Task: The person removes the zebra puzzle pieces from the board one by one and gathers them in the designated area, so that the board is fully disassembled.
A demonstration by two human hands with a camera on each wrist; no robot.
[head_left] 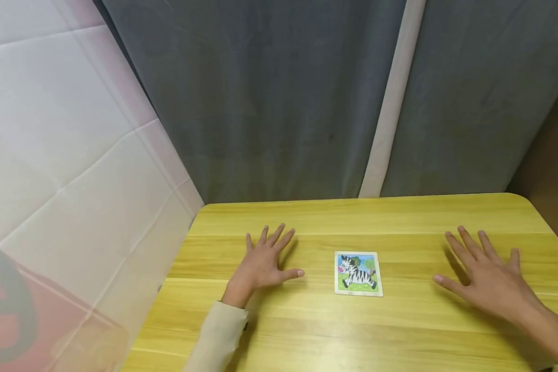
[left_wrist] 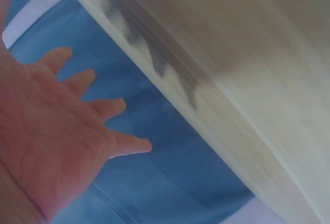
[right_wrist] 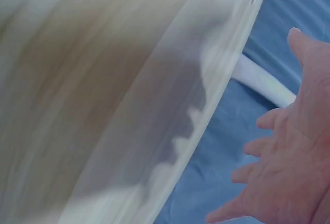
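Observation:
A square zebra jigsaw puzzle (head_left: 358, 274) with a pale frame lies flat on the wooden table (head_left: 307, 330); its picture looks whole. Left of it, my left hand (head_left: 264, 264) is held palm down over the tabletop with fingers spread and thumb toward the puzzle. My right hand (head_left: 490, 281) is spread the same way, farther off on the puzzle's right. Both hands hold nothing. In the left wrist view the left palm (left_wrist: 51, 121) shows bare, fingers straight and apart. The right palm (right_wrist: 294, 162) is bare too in the right wrist view, above the table with a shadow below.
A grey curtain (head_left: 269, 103) with a pale vertical strip (head_left: 392, 103) hangs behind the table's far edge. White printed sheeting (head_left: 65, 129) borders the left side. A brown panel (head_left: 551, 170) stands at the right.

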